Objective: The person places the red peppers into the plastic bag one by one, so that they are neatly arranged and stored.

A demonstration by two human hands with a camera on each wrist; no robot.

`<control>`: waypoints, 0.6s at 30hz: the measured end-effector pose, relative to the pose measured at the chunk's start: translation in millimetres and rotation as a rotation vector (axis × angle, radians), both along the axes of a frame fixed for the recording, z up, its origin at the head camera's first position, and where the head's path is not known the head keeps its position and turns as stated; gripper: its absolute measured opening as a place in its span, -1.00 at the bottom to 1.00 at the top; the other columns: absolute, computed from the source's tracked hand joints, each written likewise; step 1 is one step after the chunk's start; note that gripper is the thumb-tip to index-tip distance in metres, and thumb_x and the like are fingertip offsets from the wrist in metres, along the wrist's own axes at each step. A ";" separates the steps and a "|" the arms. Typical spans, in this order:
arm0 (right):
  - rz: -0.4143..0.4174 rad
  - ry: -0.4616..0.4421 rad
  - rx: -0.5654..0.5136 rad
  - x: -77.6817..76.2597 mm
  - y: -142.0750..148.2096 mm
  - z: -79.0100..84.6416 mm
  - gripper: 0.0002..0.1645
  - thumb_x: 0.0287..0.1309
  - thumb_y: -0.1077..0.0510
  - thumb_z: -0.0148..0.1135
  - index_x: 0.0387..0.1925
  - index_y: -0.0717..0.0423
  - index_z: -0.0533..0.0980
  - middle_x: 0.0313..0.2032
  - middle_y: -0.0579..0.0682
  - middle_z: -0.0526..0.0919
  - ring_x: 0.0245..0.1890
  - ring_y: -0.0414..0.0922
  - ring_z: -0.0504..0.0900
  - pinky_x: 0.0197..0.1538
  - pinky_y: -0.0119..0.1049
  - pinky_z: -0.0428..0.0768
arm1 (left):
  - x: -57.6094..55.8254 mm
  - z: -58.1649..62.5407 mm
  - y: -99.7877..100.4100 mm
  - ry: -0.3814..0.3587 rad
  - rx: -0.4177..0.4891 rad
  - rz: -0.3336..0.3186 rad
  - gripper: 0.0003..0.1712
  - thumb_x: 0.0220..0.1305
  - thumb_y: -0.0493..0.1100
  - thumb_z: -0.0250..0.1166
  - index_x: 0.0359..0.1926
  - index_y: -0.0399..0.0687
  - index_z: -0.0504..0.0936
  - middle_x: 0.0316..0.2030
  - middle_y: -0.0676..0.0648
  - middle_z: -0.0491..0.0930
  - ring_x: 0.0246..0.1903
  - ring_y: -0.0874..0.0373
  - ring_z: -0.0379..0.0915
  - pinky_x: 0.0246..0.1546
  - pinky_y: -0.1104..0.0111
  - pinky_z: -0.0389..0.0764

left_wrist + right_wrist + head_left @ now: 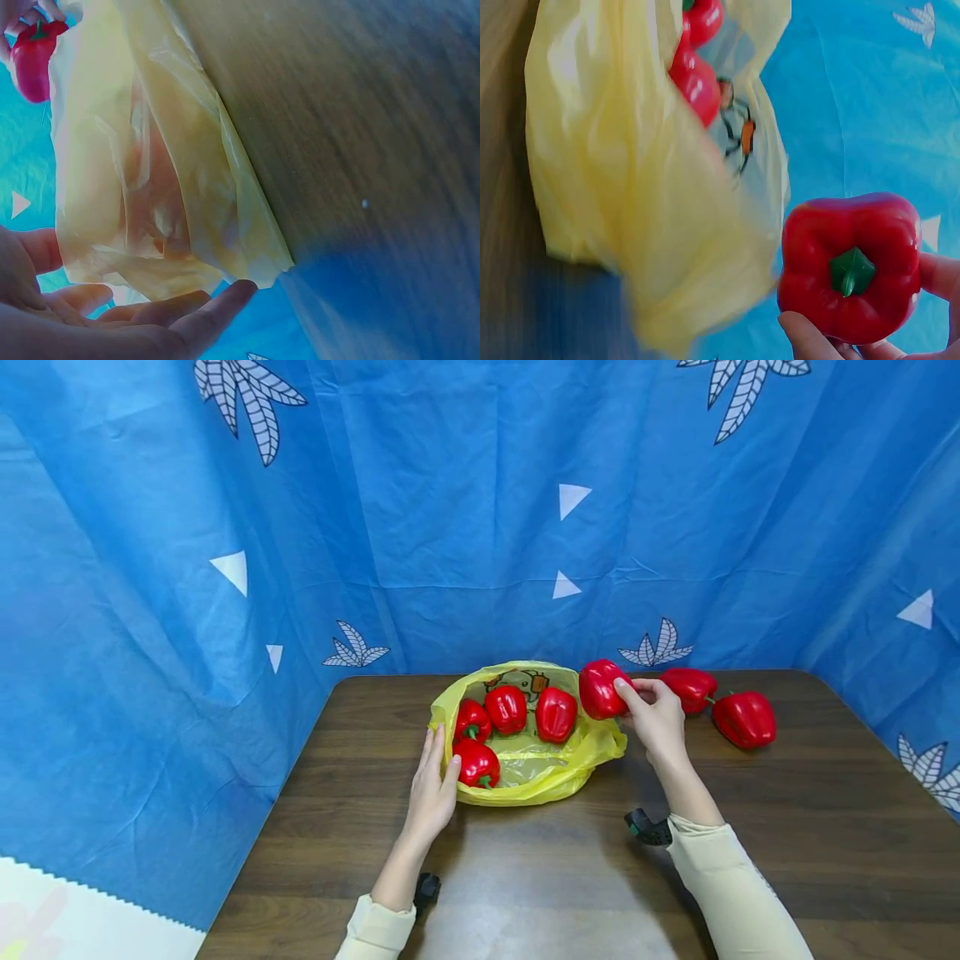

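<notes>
Right hand (658,718): grasped one red pepper (600,691) between thumb and fingers. The pepper was held at the right rim of the bag, its green stem end facing the right wrist camera.

Left hand (431,792): fingers nearly straight, clenched on nothing, laid against the left side of the same bag, thumb at the rim.

Bag (551,790): one, thin yellow plastic, mouth wide open, standing on the worktop (330,827) between the two hands. A printed figure (521,678) showed on the inner back wall.

Contents of bag: four peppers (556,715), red. Two lay along the left side, one behind the other, green stems visible; a third sat toward the back; a fourth stood apart, toward the right.

Outside bag: two loose peppers (744,720), red, lying close together on the worktop, beyond the right hand.

Sleeves (723,868): pale cream, on both forearms; a black device (648,827) at each wrist.

Backdrop: blue cloth (450,527) with white triangles and outlined leaves.
</notes>
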State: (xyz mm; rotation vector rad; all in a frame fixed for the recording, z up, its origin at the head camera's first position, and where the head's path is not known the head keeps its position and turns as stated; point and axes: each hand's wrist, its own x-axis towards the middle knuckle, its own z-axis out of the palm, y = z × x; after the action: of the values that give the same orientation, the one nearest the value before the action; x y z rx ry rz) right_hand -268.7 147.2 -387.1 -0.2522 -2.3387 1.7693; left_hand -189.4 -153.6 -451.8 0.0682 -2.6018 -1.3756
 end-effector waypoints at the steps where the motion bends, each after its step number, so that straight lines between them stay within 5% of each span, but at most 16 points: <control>1: 0.008 -0.002 0.003 2.0 -4.8 1.0 -0.26 -0.03 -0.29 0.13 0.03 0.17 0.36 -0.14 0.11 0.47 -0.39 -0.15 0.56 -0.30 -0.30 0.60 | 0.1 0.0 0.0 0.001 0.003 0.000 -0.32 0.29 0.02 -0.03 0.36 0.30 -0.12 0.37 0.12 -0.23 0.34 0.11 -0.24 0.24 -0.05 -0.04; 7: 0.066 -0.002 -0.009 3.2 -28.9 -4.2 -0.32 0.00 -0.24 0.14 0.00 0.16 0.37 -0.11 0.14 0.48 -0.20 0.00 0.52 -0.25 -0.19 0.59 | 0.2 -0.7 -0.2 0.004 0.009 0.001 -0.31 0.29 0.00 -0.02 0.36 0.30 -0.11 0.37 0.12 -0.22 0.34 0.10 -0.23 0.23 -0.06 -0.01; 18: 0.147 -0.026 0.027 9.1 -66.9 -18.8 -0.39 -0.02 -0.19 0.20 -0.09 0.18 0.41 -0.16 0.14 0.51 -0.27 -0.01 0.55 -0.25 -0.13 0.59 | 0.6 0.5 -0.4 0.032 -0.006 0.005 -0.32 0.29 -0.01 -0.02 0.36 0.27 -0.10 0.38 0.06 -0.20 0.34 0.05 -0.20 0.22 -0.08 -0.01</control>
State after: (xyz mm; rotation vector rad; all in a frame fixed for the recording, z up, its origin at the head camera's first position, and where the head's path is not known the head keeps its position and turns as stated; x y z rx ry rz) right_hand -259.5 80.2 -405.9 -0.1028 -2.4551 1.8072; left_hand -188.8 -154.0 -451.3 0.0504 -2.5779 -1.3555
